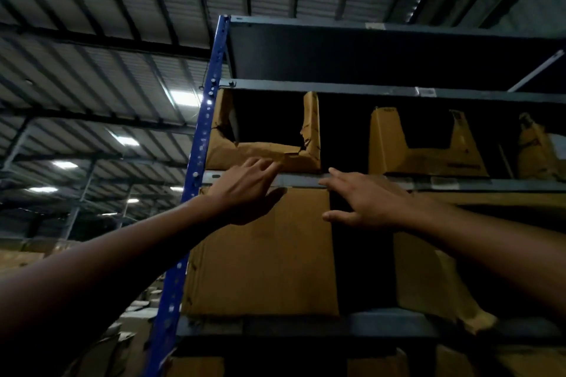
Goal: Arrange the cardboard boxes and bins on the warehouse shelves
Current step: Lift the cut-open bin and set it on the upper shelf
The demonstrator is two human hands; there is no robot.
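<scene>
High on the grey metal shelf [444, 184], a torn open-fronted brown cardboard bin [263, 156] sits at the left end — the left hand [245, 190] reaches its front lip with spread fingers, gripping nothing. The right hand [367, 202], open too, lies against the shelf edge.

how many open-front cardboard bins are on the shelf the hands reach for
3: torn bin at the left end, middle bin right of it, right bin at the frame's edge, partly cut off. More may lie out of view.
</scene>
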